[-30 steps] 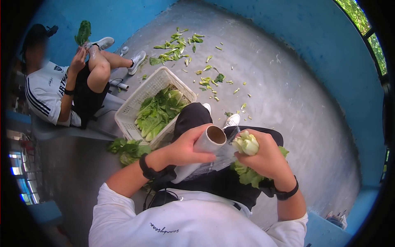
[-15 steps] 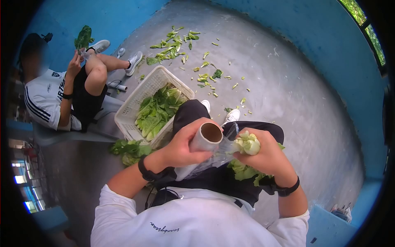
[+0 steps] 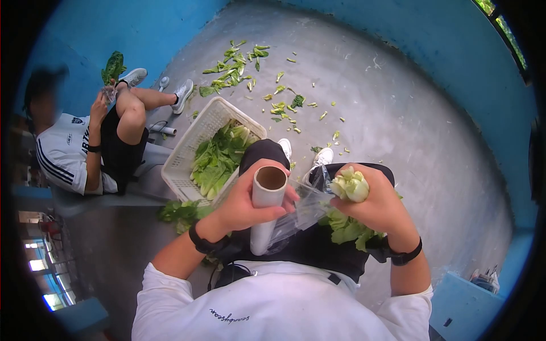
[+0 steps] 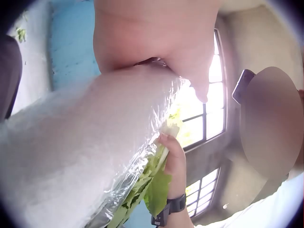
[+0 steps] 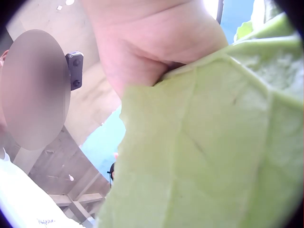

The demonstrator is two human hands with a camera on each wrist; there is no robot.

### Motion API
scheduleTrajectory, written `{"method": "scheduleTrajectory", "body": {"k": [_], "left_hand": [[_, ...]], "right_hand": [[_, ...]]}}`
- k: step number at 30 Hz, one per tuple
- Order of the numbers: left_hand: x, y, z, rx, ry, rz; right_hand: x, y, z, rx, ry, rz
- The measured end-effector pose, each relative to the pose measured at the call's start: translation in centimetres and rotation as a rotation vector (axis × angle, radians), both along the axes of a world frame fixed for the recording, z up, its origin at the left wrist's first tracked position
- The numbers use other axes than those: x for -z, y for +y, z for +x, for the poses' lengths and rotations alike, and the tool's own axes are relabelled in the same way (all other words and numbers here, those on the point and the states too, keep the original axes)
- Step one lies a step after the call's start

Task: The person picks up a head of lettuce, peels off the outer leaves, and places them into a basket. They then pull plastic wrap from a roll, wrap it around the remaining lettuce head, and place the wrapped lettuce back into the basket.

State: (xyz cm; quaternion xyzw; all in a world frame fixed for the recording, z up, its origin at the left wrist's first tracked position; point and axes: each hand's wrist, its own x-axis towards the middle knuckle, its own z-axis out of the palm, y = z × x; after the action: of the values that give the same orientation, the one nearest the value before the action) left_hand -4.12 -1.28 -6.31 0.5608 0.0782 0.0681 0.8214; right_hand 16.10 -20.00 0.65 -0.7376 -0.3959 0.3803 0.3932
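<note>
My left hand [image 3: 250,199] grips a roll of clear film [image 3: 265,227] near its upper end, the brown inside of the tube facing up. In the left wrist view the wrapped roll [image 4: 80,137] fills much of the picture below the left hand [image 4: 156,33]. My right hand [image 3: 375,199] holds a bunch of leafy greens by its pale stem end [image 3: 350,184], with leaves [image 3: 347,230] hanging below. Loose film [image 3: 304,207] stretches between the roll and the stems. A broad leaf [image 5: 204,142] lies under the right hand [image 5: 161,42] in the right wrist view.
A white basket [image 3: 176,165] holding greens stands ahead to the left, with more greens [image 3: 182,213] beside it. Leaf scraps [image 3: 230,71] are scattered on the floor [image 3: 398,142]. At the left another person [image 3: 68,148] sits holding a leafy bunch [image 3: 114,67].
The left hand and roll have shifted left, and the roll stands more upright. The right hand has moved slightly right, and the film between the hands is spread wider.
</note>
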Motion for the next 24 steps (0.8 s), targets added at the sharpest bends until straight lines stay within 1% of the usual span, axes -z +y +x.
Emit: {"method": "scheduleTrajectory", "body": {"k": [1,4,5,8,11,13,16,19,22,24], "left_hand": [[-0.1,0.1,0.0,0.017,-0.017,-0.023],[-0.4,0.3,-0.3,0.065,-0.053,-0.077],[-0.5,0.2,-0.3,0.078,-0.054,-0.086],[-0.8,0.2,0.1,0.129,-0.070,-0.071],[-1.2,0.1,0.4,0.163,-0.061,-0.078],[-1.3,-0.2,0.7,0.171,-0.048,-0.089],[-0.8,-0.6,0.4,0.116,-0.014,0.091],[-2.4,-0.8,0.7,0.063,0.027,0.358],[-2.3,-1.2,0.6,0.038,0.064,0.306],[-1.9,-1.2,0.5,-0.029,0.029,0.335]], "right_hand": [[0.1,-0.2,0.4,0.018,-0.019,0.014],[-0.5,-0.2,1.6,0.079,-0.009,-0.043],[-0.2,-0.4,1.7,0.090,-0.016,-0.015],[-1.2,-0.1,1.3,0.026,0.057,0.052],[-1.4,1.4,-0.2,-0.063,0.051,0.196],[-1.4,1.9,-0.7,-0.104,0.053,0.153],[-1.1,2.0,-1.2,-0.133,0.020,0.051],[-1.6,2.3,-1.6,-0.135,-0.052,-0.006],[-1.2,2.3,-2.2,-0.096,-0.076,0.014],[-0.6,2.3,-2.7,-0.037,-0.054,0.040]]}}
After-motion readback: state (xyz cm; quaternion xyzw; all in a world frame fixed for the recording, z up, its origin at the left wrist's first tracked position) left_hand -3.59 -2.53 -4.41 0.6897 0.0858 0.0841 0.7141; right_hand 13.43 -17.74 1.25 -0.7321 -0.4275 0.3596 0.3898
